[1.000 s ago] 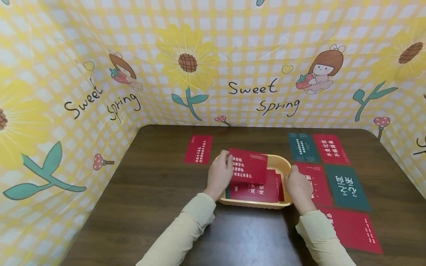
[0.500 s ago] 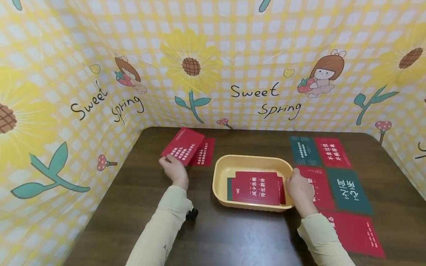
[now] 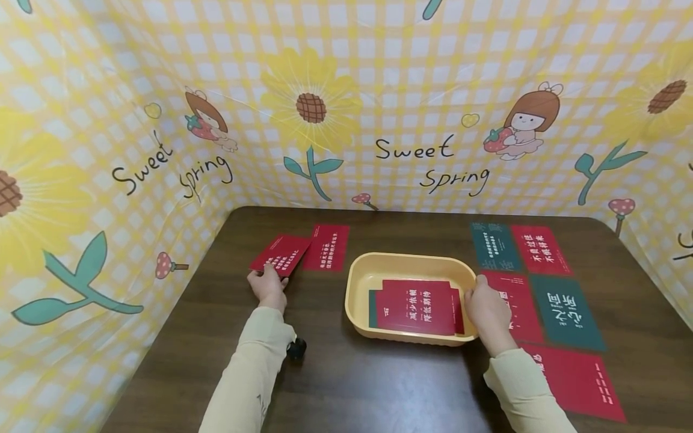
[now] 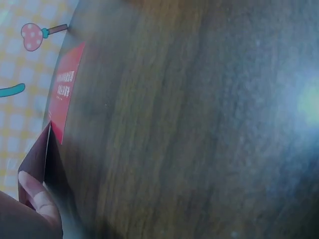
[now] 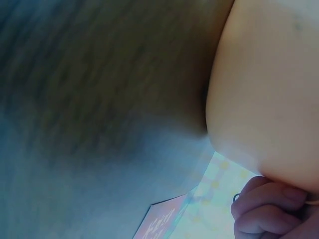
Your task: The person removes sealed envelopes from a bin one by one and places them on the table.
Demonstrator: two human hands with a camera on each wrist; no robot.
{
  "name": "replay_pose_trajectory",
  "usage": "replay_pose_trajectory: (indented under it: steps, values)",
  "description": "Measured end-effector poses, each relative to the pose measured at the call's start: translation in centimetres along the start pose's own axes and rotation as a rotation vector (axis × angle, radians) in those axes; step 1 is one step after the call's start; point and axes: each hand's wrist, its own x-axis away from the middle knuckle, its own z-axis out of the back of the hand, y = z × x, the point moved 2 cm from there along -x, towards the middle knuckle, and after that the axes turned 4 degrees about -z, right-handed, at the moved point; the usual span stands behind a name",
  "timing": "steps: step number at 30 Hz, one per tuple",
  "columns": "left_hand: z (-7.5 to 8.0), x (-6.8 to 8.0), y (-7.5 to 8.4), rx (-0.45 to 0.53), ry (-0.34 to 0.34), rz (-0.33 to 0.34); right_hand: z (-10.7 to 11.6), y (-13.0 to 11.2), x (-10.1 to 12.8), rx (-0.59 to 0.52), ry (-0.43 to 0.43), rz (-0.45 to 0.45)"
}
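Note:
My left hand [image 3: 267, 288] pinches a red card [image 3: 283, 254] with white writing at the table's far left. The card is tilted, its near edge raised over a dark shadow, and its right corner meets another red card [image 3: 328, 248] lying flat. In the left wrist view the thumb [image 4: 34, 186] presses against the held card's face. My right hand [image 3: 489, 310] grips the right end of a yellow tray [image 3: 357, 273]. Inside the tray lies a small pile of cards [image 3: 417, 307], a red one on top and a green edge showing at the left.
On the right of the dark wooden table [image 3: 390, 385] several cards lie in rows, among them a green card [image 3: 571, 313], a red card [image 3: 541, 249] and a nearer red card [image 3: 587, 382]. A yellow checked cloth [image 3: 390, 90] hangs behind.
My left hand has carried the red card out from over the tray to the left, then lowered it beside the flat red card. The right hand keeps its grip on the tray.

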Motion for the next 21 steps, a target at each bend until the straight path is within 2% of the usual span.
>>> replay_pose_trajectory:
  steps: [8, 15, 21]
  values:
    - [-0.1, -0.6, -0.1, 0.045, -0.042, -0.027, -0.1, -0.1, 0.0, 0.007, 0.006, 0.005]
    - [0.5, -1.3, -0.5, -0.037, -0.057, -0.027, -0.2, -0.1, -0.1, -0.005, -0.004, 0.003]
    - [0.2, -1.4, -0.6, -0.081, -0.065, -0.005, -0.2, 0.2, -0.3, -0.007, 0.006, -0.006]
